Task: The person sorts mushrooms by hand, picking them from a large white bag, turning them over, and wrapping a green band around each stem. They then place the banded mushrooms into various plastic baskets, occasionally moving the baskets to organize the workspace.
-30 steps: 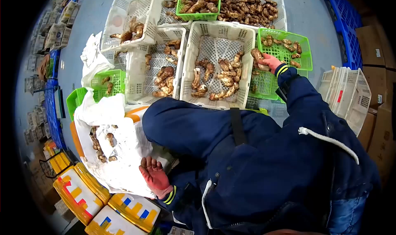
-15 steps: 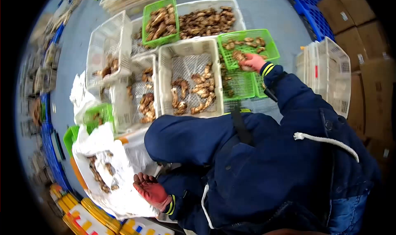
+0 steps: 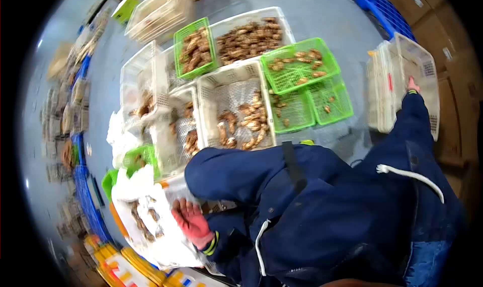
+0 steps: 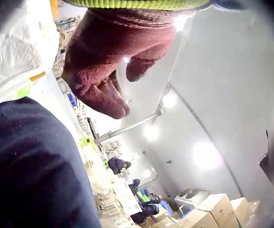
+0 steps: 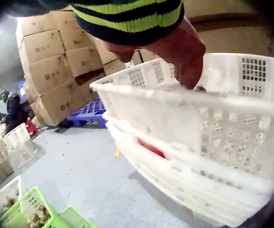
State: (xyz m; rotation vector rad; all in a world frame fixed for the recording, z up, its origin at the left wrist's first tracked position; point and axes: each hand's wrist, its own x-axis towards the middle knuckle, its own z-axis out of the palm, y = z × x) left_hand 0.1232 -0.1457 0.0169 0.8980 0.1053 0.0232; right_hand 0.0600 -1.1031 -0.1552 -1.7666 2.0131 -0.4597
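Observation:
My right hand (image 3: 412, 84) reaches into the top white crate (image 3: 425, 93) of a stack at the right. In the right wrist view that hand (image 5: 182, 54) hangs over the near rim of the crate (image 5: 175, 97), its fingertips partly hidden. A small dark bit (image 5: 200, 88) shows beside them; whether they hold it, I cannot tell. The red-gloved left hand (image 3: 192, 223) is palm up with loosely bent fingers, beside a white cloth (image 3: 173, 241) with brown mushrooms (image 3: 141, 221). In the left wrist view the same hand (image 4: 115, 57) holds nothing.
White crates (image 3: 236, 85) of mushrooms stand in front, with green baskets (image 3: 302, 65) among them. Cardboard boxes (image 3: 445, 111) rise at the right edge, near a blue pallet (image 3: 382, 12). People (image 4: 119, 165) appear in the left wrist view's background.
My right hand has moved from the green baskets, where it held a mushroom, rightward to the white crate stack. The left hand keeps its palm-up pose. The head view has shifted.

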